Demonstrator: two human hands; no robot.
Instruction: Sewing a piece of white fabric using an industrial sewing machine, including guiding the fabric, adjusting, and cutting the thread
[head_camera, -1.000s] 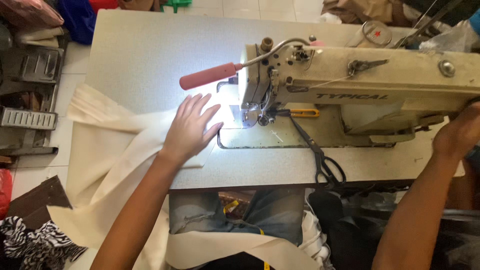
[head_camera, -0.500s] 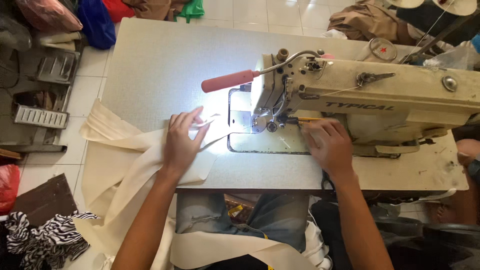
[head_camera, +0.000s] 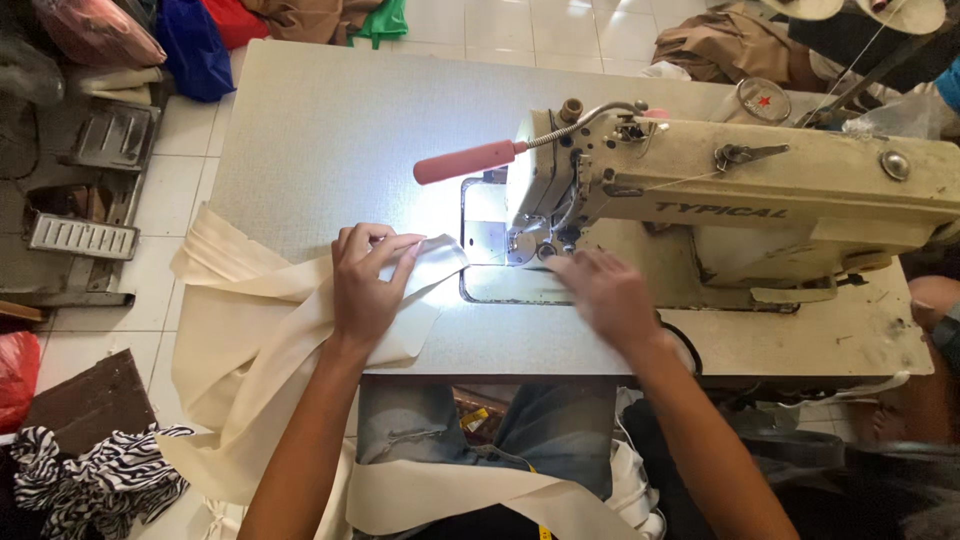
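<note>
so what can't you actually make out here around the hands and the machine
- Head view: right hand is motion-blurred, so its fingers and grip are unclear.
- Needle area of the sewing machine is washed out by lamp glare.
- Cream fabric runs under the left hand and off the table edge.

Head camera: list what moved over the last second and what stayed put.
The right hand came in from the machine's far right end to the bed in front of the needle, blurred by motion. The left hand went from lying flat to pinching the end of the cream fabric strip, drawing it toward the needle plate. The sewing machine and its red-handled lamp kept their place on the table.
</note>
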